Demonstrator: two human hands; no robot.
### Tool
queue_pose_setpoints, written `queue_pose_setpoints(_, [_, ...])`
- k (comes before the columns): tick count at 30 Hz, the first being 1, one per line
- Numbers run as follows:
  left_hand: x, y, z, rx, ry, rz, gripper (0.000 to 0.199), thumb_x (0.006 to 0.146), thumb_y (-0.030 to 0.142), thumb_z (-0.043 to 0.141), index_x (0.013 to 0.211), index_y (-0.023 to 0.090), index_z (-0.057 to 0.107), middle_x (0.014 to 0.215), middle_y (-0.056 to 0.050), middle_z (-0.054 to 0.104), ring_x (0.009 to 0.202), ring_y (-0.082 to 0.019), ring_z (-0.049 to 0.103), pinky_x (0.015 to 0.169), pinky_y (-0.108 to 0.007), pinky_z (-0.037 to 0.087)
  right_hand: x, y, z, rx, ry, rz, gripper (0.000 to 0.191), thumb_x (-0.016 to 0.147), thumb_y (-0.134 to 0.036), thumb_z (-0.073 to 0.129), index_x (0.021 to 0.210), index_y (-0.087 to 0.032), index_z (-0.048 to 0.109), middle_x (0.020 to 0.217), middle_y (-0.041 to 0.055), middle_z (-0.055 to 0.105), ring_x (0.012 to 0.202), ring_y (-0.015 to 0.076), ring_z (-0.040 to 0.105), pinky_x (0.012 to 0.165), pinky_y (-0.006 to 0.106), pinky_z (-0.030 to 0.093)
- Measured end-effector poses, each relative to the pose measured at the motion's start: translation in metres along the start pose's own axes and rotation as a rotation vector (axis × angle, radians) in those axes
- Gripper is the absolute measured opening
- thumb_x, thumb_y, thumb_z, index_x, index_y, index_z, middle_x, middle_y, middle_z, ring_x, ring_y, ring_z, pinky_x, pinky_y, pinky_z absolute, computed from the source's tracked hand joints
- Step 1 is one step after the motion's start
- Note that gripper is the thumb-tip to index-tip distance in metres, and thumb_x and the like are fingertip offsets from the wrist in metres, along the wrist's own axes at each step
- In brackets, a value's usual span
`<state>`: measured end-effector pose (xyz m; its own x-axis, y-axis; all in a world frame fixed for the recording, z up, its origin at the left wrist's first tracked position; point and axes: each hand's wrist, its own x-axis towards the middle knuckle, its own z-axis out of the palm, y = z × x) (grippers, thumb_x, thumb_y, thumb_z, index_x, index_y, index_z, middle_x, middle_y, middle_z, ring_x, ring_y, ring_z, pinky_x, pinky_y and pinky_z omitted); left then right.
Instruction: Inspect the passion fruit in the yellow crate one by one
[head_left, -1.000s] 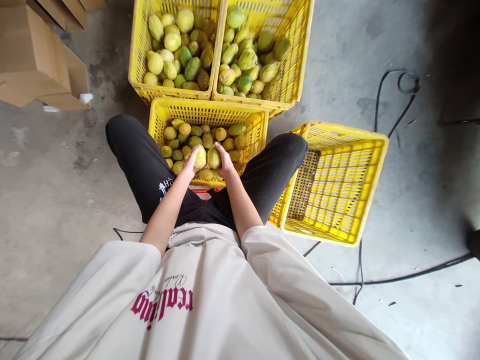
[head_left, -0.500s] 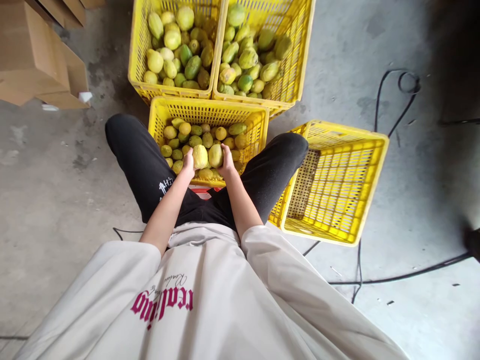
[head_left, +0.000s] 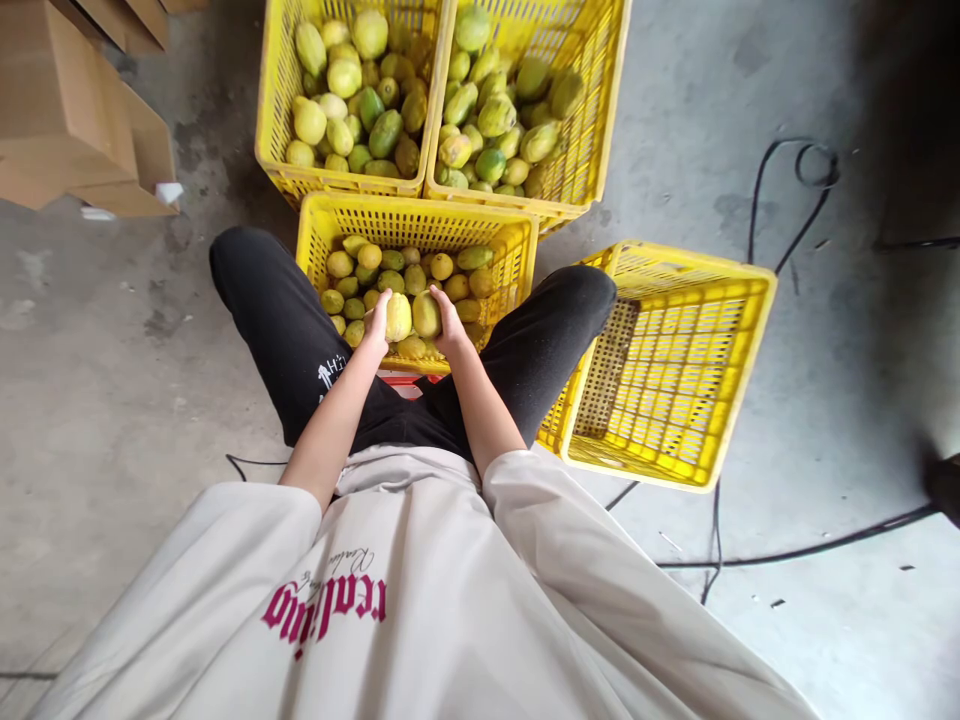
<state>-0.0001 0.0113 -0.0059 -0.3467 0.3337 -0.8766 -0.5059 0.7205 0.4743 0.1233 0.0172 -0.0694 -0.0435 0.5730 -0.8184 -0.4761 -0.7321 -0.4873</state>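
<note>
My left hand (head_left: 377,324) is closed around the outer side of a pale yellow fruit (head_left: 399,317). Opposite it, my right hand (head_left: 448,320) grips a greener, yellowish fruit (head_left: 426,315). The two fruits are held side by side, with a narrow gap between them, over the near part of a low yellow crate (head_left: 420,208). Loose yellow and green fruits (head_left: 391,281) of a similar rounded or oblong shape lie in that crate, below and beyond my hands. The undersides of both held fruits and some of my fingers are hidden.
Behind stand two taller yellow crates, left (head_left: 266,100) and right (head_left: 611,100), both holding fruit. Another yellow crate (head_left: 664,370) lies tipped by my right knee. Cardboard boxes (head_left: 67,110) are at the upper left. Black cables (head_left: 795,555) run over the concrete floor.
Both held fruits have shifted slightly left and turned a little. The right one shows a greener side now. My hands stay over the same crate.
</note>
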Motion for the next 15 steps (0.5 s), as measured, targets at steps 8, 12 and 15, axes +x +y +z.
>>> queue_pose_setpoints(8, [0.007,-0.001,-0.003,-0.101,-0.068,-0.114,0.034,0.135,0.04,0.066,0.151,0.017,0.086,0.133,-0.016,0.091,0.134,-0.032,0.092,0.103,-0.037,0.082,-0.002,-0.004,-0.002,0.016,0.079,-0.053,0.056,0.098,-0.084,0.089,0.106,-0.03,0.076,0.105,0.0053,0.089,0.127,0.0337,0.089,0.112,0.048,0.079])
queue_pose_setpoints(12, [0.007,-0.002,-0.003,-0.079,-0.083,-0.091,0.038,0.137,0.045,0.061,0.149,0.019,0.086,0.131,-0.014,0.091,0.133,-0.031,0.092,0.101,-0.037,0.082,0.004,-0.003,-0.004,-0.014,0.059,-0.042,0.055,0.099,-0.085,0.086,0.107,-0.032,0.073,0.105,0.0053,0.089,0.124,0.0329,0.088,0.112,0.047,0.078])
queue_pose_setpoints(15, [0.006,-0.003,-0.002,-0.028,-0.042,-0.019,0.035,0.135,0.046,0.068,0.15,0.019,0.085,0.126,-0.013,0.091,0.126,-0.029,0.091,0.097,-0.035,0.081,0.009,0.001,-0.007,-0.072,0.083,-0.07,0.053,0.108,-0.083,0.075,0.109,-0.03,0.073,0.108,0.0074,0.089,0.125,0.0318,0.086,0.113,0.046,0.075])
